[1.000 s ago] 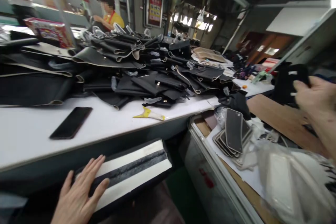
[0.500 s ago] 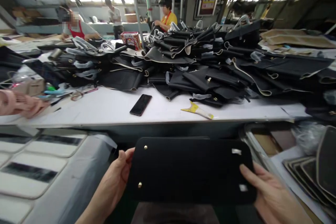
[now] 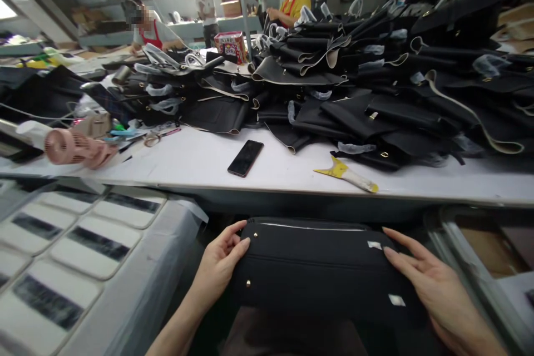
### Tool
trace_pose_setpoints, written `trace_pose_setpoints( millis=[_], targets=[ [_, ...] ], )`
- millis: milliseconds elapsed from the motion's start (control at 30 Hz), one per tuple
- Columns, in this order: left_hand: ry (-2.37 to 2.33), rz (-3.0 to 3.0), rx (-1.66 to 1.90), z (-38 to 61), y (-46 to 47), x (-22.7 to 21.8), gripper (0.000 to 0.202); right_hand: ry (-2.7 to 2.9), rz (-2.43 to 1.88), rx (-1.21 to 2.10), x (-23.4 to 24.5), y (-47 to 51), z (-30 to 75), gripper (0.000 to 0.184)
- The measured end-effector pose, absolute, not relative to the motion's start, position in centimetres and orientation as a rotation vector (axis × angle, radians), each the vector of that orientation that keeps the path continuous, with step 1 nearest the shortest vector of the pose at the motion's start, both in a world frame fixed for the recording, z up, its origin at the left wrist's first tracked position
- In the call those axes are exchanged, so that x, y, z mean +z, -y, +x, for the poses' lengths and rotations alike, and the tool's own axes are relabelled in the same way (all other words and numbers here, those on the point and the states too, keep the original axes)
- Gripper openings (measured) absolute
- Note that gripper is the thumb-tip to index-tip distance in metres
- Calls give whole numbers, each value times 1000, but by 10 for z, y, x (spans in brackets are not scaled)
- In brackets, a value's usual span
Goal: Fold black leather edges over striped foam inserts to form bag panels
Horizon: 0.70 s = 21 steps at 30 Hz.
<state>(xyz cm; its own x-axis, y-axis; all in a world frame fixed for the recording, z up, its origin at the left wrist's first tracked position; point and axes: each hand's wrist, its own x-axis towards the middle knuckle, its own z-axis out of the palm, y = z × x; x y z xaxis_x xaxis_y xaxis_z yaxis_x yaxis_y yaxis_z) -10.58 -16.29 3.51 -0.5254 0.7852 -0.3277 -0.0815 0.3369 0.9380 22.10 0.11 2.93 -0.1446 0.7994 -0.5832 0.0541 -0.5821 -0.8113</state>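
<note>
A flat black panel [image 3: 321, 270] with small gold studs and two white stickers lies across my lap, just below the white table's front edge [image 3: 292, 189]. My left hand [image 3: 221, 264] grips its left end, fingers curled over the top corner. My right hand [image 3: 434, 289] holds the right end, fingers stretched along the surface. A second black piece with a pale edge seems to lie under the panel's top rim.
A phone [image 3: 246, 158] and a yellow-and-white scraper [image 3: 348, 173] lie on the table before a big heap of black bag parts [image 3: 375, 89]. A pink fan [image 3: 70, 147] sits left. White padded pieces [image 3: 83, 239] lie at lower left. Several people work behind.
One second ago my left hand lay on a white padded piece and my right reached far right. Now both hold the black panel, which has tipped flatter since half a second ago.
</note>
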Motion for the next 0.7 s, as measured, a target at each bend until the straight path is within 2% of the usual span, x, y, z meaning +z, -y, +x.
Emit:
trace_pose_setpoints(
  millis=[200,567,700],
  targets=[
    [-1886,816,1143,-120,148,22,54,1063,-1635,1780,16,-23,217,80],
    [-2016,897,1007,-124,143,24,44,919,-1796,1805,14,-27,209,89],
    [-2060,934,969,-124,142,26,42,865,-1838,1791,4,-28,214,78]
  ],
)
